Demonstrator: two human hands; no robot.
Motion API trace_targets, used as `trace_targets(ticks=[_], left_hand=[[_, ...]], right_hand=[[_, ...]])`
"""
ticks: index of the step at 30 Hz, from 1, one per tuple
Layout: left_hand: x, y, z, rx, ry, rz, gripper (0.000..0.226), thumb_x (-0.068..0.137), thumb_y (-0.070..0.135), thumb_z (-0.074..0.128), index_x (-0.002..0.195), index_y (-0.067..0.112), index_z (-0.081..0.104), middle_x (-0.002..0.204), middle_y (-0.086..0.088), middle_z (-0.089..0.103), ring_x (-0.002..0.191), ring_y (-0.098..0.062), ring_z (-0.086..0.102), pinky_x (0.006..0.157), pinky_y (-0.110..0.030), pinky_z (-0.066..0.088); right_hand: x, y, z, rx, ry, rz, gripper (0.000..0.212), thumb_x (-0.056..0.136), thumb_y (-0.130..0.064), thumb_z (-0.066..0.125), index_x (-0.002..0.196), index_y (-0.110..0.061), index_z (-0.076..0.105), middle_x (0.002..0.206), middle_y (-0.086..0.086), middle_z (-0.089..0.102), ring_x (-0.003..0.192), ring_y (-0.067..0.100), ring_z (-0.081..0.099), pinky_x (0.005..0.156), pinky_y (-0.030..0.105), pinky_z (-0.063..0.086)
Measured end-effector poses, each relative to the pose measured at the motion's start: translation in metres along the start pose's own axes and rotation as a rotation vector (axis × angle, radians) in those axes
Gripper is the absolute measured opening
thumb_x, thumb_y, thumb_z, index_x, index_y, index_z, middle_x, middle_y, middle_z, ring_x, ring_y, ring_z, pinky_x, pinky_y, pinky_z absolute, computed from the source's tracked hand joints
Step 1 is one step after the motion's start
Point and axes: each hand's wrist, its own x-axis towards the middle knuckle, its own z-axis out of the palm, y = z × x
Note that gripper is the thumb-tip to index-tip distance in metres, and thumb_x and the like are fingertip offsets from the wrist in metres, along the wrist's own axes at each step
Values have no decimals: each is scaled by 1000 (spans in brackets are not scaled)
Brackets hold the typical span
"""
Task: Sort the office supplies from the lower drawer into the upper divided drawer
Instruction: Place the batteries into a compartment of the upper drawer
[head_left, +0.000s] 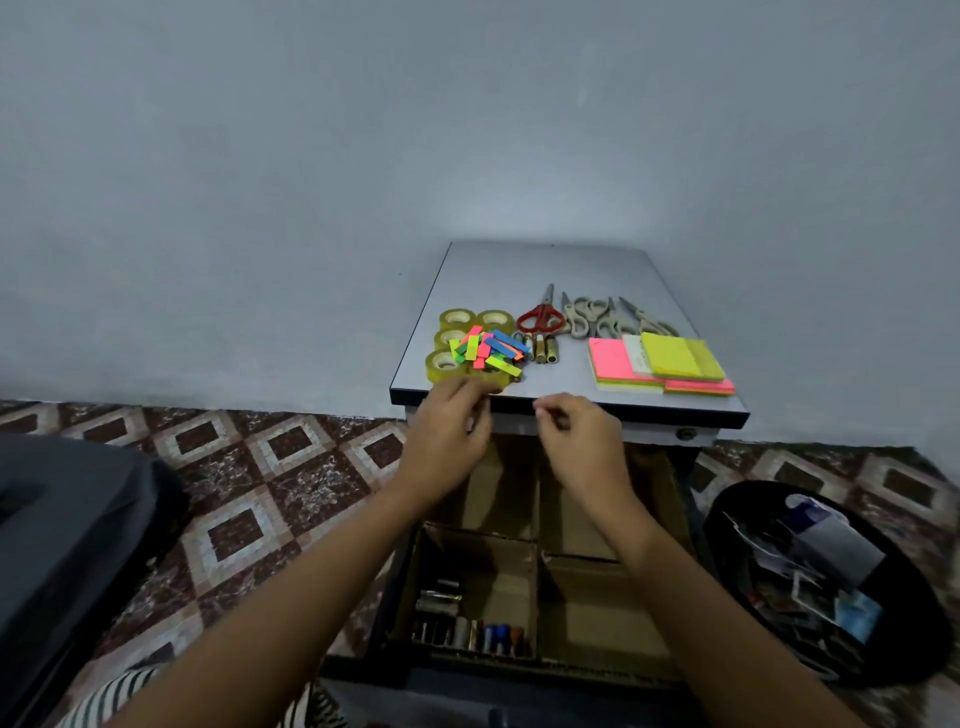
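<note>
On the cabinet top (571, 270) lie several tape rolls (457, 318), a heap of coloured sticky flags (488, 349), a few batteries (543, 349), red scissors (540, 317), grey scissors (597, 317) and stacked sticky note pads (670, 364). Below it the upper divided drawer (597, 613) stands pulled out, with batteries (467, 631) in its near left compartment. My left hand (449, 431) is at the top's front edge, fingers curled round the nearest tape roll (496, 378). My right hand (576, 431) hovers beside it, fingers curled, with nothing visible in it.
A black round bin (831, 587) full of scraps stands on the patterned floor to the right of the drawer. A dark grey bulky object (67, 545) sits at the left. The wall is right behind the cabinet. The lower drawer is hidden.
</note>
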Motion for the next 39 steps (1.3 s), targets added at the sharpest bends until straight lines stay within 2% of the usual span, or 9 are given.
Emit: trace_targets(ticks=[5,8,11,16,20,28,33,37,39], left_hand=[[63,9,22,346,-125,286,30,76,8,51,101,8,69,101,-10,68,96,-31,63,75,-40,50],[88,11,34,541,-306,200,37,87,9,45,123,10,56,128,-9,54,122,-28,46,93,-41,38],[104,8,42,681,-428,169,40,91,13,43,129,11,49,138,-8,44,132,-25,33,101,-45,31],[110,4,56,745,-551,141,45,98,32,35,139,12,39,150,-8,29,143,-25,15,110,-53,18],[112,9,57,734,-605,141,53,97,42,36,143,15,35,154,-8,23,145,-26,9,112,-57,11],[102,15,56,730,-596,206,45,97,34,38,133,9,44,144,-10,40,144,-25,17,108,-66,4],[85,18,55,748,-510,305,38,95,25,36,125,6,51,130,-12,53,137,-27,31,108,-66,2],[66,14,57,718,-330,438,25,81,23,59,96,4,67,95,-13,68,101,-32,62,102,-63,30],[58,12,55,712,-273,474,21,76,24,67,88,7,70,85,-10,70,89,-30,66,92,-55,45]], right_hand=[[59,12,-5,-209,100,-120,26,94,-9,48,112,-3,65,107,15,64,98,27,58,83,32,44],[77,21,-3,-527,35,-168,29,95,-10,42,116,-7,62,114,12,60,107,29,51,84,37,42],[90,25,-6,-748,-26,-194,31,95,-13,43,124,-14,54,129,5,52,121,27,41,92,40,35],[103,27,-5,-811,-154,-248,48,92,-11,45,139,-19,38,145,0,39,134,23,29,104,53,25],[106,30,-2,-832,-197,-256,50,91,-15,49,139,-21,38,144,-2,39,136,23,28,106,58,22],[99,39,-3,-771,-119,-239,30,93,-21,44,122,-17,52,130,0,52,127,21,38,104,53,24],[85,44,-10,-749,-89,-288,31,96,-25,40,123,-15,52,128,1,55,130,20,38,106,51,23],[73,52,-14,-715,-43,-372,33,93,-27,45,122,-14,55,124,1,59,126,20,44,104,52,25],[66,54,-15,-704,-32,-400,35,88,-28,50,120,-14,56,122,2,60,122,21,48,102,53,27]])
